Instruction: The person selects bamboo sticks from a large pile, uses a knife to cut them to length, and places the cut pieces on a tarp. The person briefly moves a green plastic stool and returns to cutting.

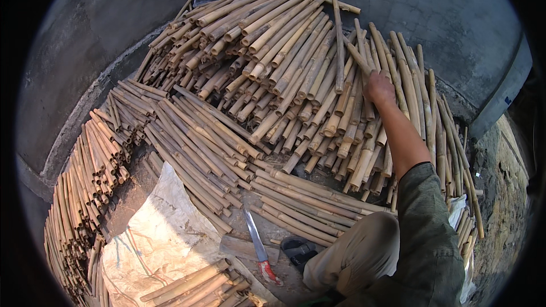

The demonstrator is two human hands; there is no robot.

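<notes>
The fingers of the right hand [379, 88] are closing around one bamboo stick [357, 55] that is lying on top of the big pile [284, 68], at the pile's right side near the grey wall [432, 11]. The stick is pointing up and left from the hand. The left hand is not showing in the picture, so I cannot tell its state.

Around the hand, the work is looking far along, in my judgement. Many cut sticks are already lying sorted in flat rows [199, 131] and in side bundles [85, 182] along the left edge of the floor. A knife with a red handle [259, 247] is lying unused on a wooden block [242, 247], beside a white sack [165, 233]. A few sticks [193, 284] are waiting at the lower edge.
</notes>
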